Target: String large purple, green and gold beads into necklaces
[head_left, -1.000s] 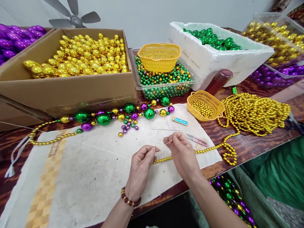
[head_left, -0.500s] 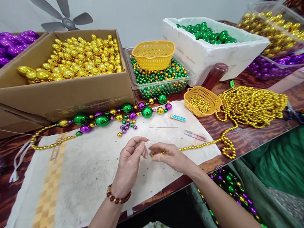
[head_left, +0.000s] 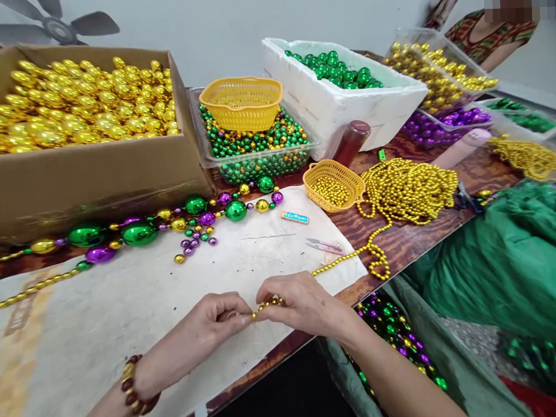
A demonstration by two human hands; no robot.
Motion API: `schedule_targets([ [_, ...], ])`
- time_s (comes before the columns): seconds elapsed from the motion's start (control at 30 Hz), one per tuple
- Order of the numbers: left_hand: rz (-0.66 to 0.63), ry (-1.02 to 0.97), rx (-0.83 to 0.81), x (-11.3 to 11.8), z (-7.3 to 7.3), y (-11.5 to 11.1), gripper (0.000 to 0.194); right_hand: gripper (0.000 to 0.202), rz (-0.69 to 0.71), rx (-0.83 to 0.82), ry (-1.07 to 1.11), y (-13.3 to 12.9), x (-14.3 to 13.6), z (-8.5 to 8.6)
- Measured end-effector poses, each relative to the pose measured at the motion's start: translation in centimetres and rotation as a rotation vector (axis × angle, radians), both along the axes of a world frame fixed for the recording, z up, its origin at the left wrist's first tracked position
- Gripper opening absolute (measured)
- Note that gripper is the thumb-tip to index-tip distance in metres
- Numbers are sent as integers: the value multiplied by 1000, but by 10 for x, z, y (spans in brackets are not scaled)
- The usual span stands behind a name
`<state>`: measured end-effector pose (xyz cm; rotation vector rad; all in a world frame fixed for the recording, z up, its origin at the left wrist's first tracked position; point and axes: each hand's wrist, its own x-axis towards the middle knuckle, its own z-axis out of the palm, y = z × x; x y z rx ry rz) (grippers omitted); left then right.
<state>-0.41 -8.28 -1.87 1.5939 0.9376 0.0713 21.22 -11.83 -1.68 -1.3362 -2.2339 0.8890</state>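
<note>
My right hand (head_left: 299, 302) is closed around the end of a gold bead strand (head_left: 337, 265), which trails back to a heap of gold bead strands (head_left: 407, 189). My left hand (head_left: 218, 317) pinches at the tip of that same strand, its fingers meeting the right hand's fingertips. A thin pale loop, seemingly thread, shows by the left fingers. Both hands are over a white cloth (head_left: 140, 310). Beyond them lies a necklace of large green, purple and gold beads (head_left: 139, 233), with loose small beads (head_left: 196, 239) beside it. A needle (head_left: 268, 237) and thread snips (head_left: 325, 246) rest on the cloth.
A cardboard box of gold beads (head_left: 89, 172), a clear tub of mixed beads (head_left: 258, 163) and a white foam box (head_left: 348, 115) line the back. A yellow basket (head_left: 334, 185) and dark red bottle (head_left: 351, 142) stand nearer. Another person (head_left: 491, 37) is at far right.
My hands have come together at the strand's end and sit nearer the table's front edge. The view has swung right, bringing another person into sight.
</note>
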Motion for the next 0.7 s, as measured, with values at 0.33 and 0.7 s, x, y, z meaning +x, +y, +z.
schedule_targets([
  [0.33, 147, -100, -182, -12, 2, -15, 33, 15, -96, 61, -501, -11, 122, 5],
  [0.7, 545, -318, -290, -78, 25, -24, 20, 17, -179, -3, -171, -33, 121, 68],
])
